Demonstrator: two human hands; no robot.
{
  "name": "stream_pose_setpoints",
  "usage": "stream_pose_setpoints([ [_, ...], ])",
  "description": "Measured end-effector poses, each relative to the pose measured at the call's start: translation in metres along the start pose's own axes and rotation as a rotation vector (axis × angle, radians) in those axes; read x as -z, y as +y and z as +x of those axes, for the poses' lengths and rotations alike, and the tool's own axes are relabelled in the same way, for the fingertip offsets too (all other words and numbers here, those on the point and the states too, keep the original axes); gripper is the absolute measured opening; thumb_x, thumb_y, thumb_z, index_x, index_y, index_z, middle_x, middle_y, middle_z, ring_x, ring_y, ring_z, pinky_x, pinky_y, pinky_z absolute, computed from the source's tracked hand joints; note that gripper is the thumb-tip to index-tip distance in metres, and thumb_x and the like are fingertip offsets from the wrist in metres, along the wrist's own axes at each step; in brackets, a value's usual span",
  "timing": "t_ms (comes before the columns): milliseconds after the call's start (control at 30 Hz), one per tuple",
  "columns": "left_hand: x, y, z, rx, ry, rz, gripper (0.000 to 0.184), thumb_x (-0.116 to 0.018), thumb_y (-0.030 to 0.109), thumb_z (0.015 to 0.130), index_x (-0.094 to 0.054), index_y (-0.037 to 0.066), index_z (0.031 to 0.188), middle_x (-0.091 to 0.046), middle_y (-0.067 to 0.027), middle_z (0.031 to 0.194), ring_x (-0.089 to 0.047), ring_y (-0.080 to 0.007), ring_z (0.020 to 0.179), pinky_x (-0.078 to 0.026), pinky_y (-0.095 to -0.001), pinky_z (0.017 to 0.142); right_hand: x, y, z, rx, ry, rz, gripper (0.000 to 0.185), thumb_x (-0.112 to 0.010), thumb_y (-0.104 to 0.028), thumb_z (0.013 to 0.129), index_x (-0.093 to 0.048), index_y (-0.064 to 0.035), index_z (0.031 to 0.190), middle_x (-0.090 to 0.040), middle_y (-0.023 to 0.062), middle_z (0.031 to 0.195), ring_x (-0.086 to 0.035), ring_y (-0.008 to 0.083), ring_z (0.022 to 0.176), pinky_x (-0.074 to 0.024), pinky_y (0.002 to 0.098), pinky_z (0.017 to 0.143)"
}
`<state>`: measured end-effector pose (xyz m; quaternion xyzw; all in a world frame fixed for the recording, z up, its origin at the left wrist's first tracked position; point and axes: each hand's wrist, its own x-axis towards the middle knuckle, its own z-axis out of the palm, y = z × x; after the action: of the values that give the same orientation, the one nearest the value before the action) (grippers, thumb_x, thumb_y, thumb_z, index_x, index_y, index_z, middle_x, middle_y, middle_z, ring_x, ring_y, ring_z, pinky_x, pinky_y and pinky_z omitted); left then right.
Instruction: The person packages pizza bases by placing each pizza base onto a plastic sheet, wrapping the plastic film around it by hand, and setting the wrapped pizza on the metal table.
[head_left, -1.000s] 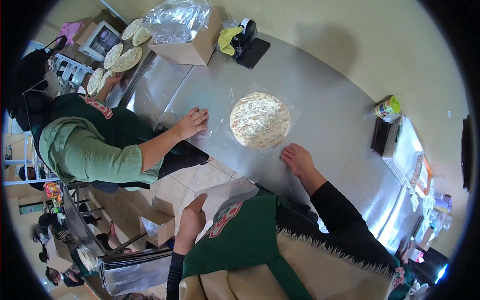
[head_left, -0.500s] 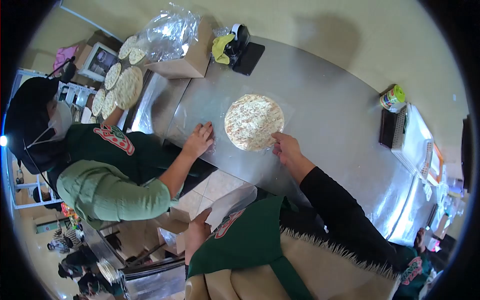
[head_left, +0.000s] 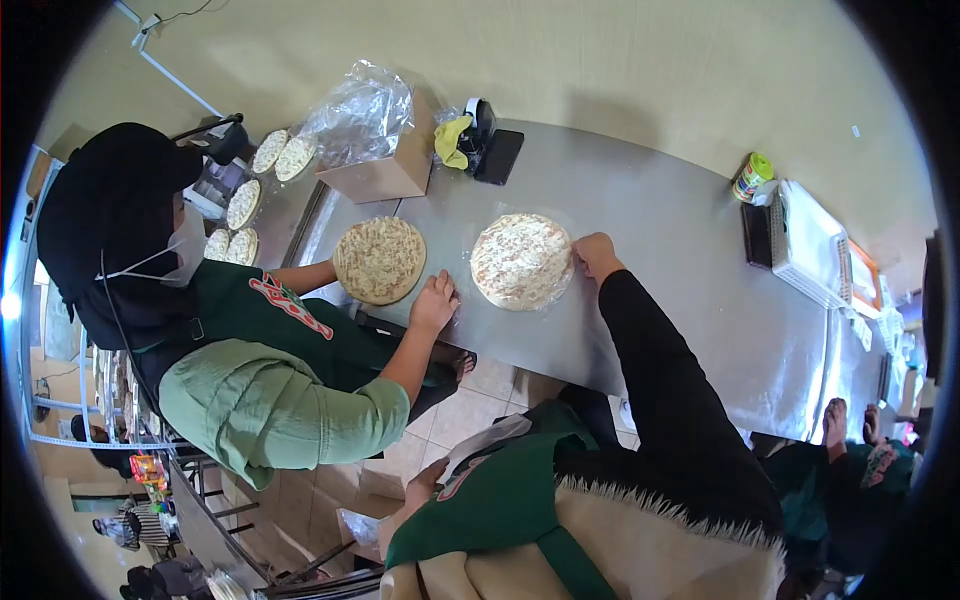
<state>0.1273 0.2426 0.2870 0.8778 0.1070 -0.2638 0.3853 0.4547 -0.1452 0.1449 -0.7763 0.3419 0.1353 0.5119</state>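
A round, cheese-topped pizza (head_left: 521, 262) lies on the metal table with clear plastic around its edge. My right hand (head_left: 597, 256) is at its right edge, fingers curled closed on the clear plastic there. Low by my apron, my left hand (head_left: 425, 487) grips a whitish translucent plastic sheet (head_left: 487, 440), partly hidden by the apron. A co-worker at the left holds a second pizza (head_left: 380, 261) by its left side. That person's other hand (head_left: 436, 304) rests on the table between the two pizzas.
A cardboard box (head_left: 385, 178) with clear plastic bags stands at the back left, beside a black device (head_left: 497, 157) and a yellow cloth (head_left: 452, 141). More pizzas (head_left: 243, 204) lie far left. A yellow-green can (head_left: 752, 178) and a white basket (head_left: 808, 245) stand right.
The co-worker has brought the second pizza from the far left to the table beside mine. My right hand stays at the pizza's edge, its fingers now more curled. My view has shifted.
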Motion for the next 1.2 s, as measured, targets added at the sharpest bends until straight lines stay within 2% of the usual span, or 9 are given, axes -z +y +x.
stream_pose_setpoints([
  [167, -0.002, -0.051, -0.001, -0.036, -0.036, -0.162, 0.044, -0.059, 0.019, 0.078, -0.051, 0.0, 0.116, -0.059, -0.0169, 0.103, -0.058, -0.0162, 0.086, -0.046, -0.0252, 0.074, -0.009, 0.009, 0.017, 0.405, -0.016, -0.483, 0.019, -0.047, -0.011, 0.077, -0.056, 0.0044, 0.07, -0.056, 0.0176, 0.062, -0.056, 0.0303, 0.048, -0.0442, 0.0412, 0.039],
  [400, 0.013, -0.026, -0.016, -0.105, -0.036, -0.134, 0.049, -0.062, 0.015, 0.072, -0.049, -0.003, 0.116, -0.059, -0.0191, 0.103, -0.059, -0.0144, 0.076, -0.047, -0.025, 0.066, -0.026, 0.007, 0.006, 0.031, 0.037, 0.048, 0.019, -0.047, -0.012, 0.079, -0.058, 0.0032, 0.083, -0.06, 0.0182, 0.08, -0.061, 0.0309, 0.066, -0.0511, 0.0432, 0.051],
  [567, 0.015, -0.064, 0.0, -0.06, -0.06, -0.096, 0.046, -0.057, 0.006, 0.072, -0.048, -0.005, 0.116, -0.056, -0.0227, 0.106, -0.059, -0.0187, 0.087, -0.048, -0.027, 0.071, -0.051, 0.042, -0.017, 1.013, -0.056, 0.628, 0.031, -0.057, -0.015, 0.081, -0.054, 0.0018, 0.106, -0.058, 0.0143, 0.101, -0.058, 0.0227, 0.09, -0.0491, 0.0343, 0.079],
  [600, 0.016, -0.069, 0.003, -0.109, -0.036, -0.148, 0.046, -0.05, 0.0, 0.071, -0.047, -0.006, 0.116, -0.055, -0.023, 0.108, -0.059, -0.0226, 0.091, -0.048, -0.028, 0.073, -0.057, 0.048, -0.024, 0.689, -0.262, 1.078, 0.033, -0.06, -0.011, 0.079, -0.053, 0.0049, 0.107, -0.057, 0.015, 0.103, -0.057, 0.0234, 0.094, -0.0477, 0.0348, 0.082],
  [633, 0.018, -0.072, 0.007, -0.152, -0.008, -0.202, 0.047, -0.044, -0.007, 0.07, -0.046, -0.007, 0.116, -0.053, -0.0233, 0.111, -0.058, -0.0266, 0.094, -0.049, -0.029, 0.074, -0.098, 0.075, 0.036, 0.949, -0.126, 0.863, 0.033, -0.063, -0.008, 0.075, -0.054, 0.0081, 0.102, -0.057, 0.0156, 0.102, -0.058, 0.0252, 0.09, -0.0487, 0.0356, 0.079],
  [667, 0.019, -0.073, 0.009, -0.173, -0.038, -0.19, 0.047, -0.044, -0.007, 0.07, -0.046, -0.007, 0.116, -0.053, -0.0233, 0.111, -0.058, -0.0266, 0.094, -0.049, -0.029, 0.074, -0.057, 0.026, -0.056, 0.272, -0.219, 1.095, 0.035, -0.064, -0.007, 0.073, -0.053, 0.0102, 0.101, -0.057, 0.0156, 0.099, -0.059, 0.026, 0.086, -0.0494, 0.0363, 0.076],
  [700, 0.02, -0.074, 0.01, -0.186, -0.017, -0.217, 0.05, -0.038, -0.011, 0.068, -0.045, -0.007, 0.117, -0.051, -0.023, 0.113, -0.057, -0.0296, 0.097, -0.049, -0.0298, 0.075, -0.046, 0.006, -0.09, 0.064, -0.254, 1.211, 0.041, -0.065, -0.003, 0.07, -0.048, 0.0099, 0.106, -0.057, 0.0161, 0.096, -0.059, 0.0277, 0.082, -0.0499, 0.0379, 0.073],
  [1100, 0.063, 0.116, -0.025, -0.28, 0.163, -0.28, 0.053, -0.033, -0.011, 0.069, -0.047, -0.002, 0.119, -0.048, -0.0151, 0.122, -0.051, -0.0268, 0.108, -0.051, -0.0293, 0.068, 0.019, 0.057, -0.087, 0.081, -0.423, 1.278, 0.05, -0.062, 0.007, 0.066, -0.044, 0.0041, 0.112, -0.054, 0.017, 0.101, -0.057, 0.03, 0.091, -0.0494, 0.0404, 0.077],
  [1200, 0.048, 0.174, -0.009, -0.389, 0.198, -0.266, 0.051, -0.032, -0.012, 0.071, -0.046, -0.004, 0.119, -0.047, -0.0171, 0.122, -0.052, -0.0283, 0.106, -0.051, -0.0275, 0.068, 0.091, 0.104, -0.078, 0.118, -0.514, 1.258, 0.047, -0.058, -0.012, 0.077, -0.04, 0.0028, 0.118, -0.049, 0.0179, 0.114, -0.055, 0.0307, 0.098, -0.0468, 0.0409, 0.083],
])
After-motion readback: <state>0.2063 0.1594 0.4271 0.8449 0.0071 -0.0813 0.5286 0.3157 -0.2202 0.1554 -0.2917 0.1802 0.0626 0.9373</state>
